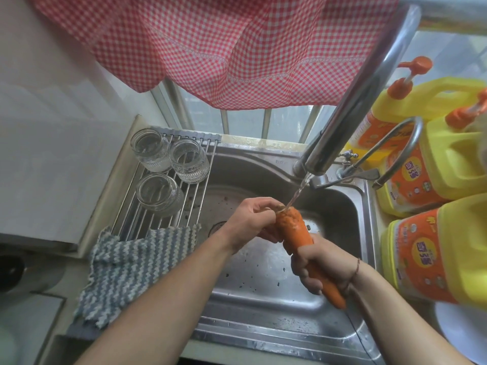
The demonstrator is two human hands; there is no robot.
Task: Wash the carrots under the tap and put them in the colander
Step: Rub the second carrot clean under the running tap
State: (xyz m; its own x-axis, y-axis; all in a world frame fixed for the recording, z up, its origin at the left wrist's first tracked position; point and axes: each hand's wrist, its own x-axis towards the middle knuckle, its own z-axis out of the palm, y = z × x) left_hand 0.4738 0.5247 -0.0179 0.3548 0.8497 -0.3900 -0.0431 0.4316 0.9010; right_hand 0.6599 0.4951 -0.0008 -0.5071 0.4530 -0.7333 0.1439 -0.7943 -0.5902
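I see the carrot (295,233) over the sink (263,299), crown under the tap (350,101) stream; right hand (324,264) grip wraps its lower half; left hand (253,222) grip pinches its crown.

Left of the fingers (263,206) passage is blocked by glass jars (168,169); right, by detergent bottles (432,167); open sink basin (263,285) is left below.

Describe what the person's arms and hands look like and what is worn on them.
Both forearms are bare, with no sleeves in view and no gloves. The left hand shows no ring, watch or band. The right hand has a thin brownish cord bracelet around its wrist. No other markings show on either arm.
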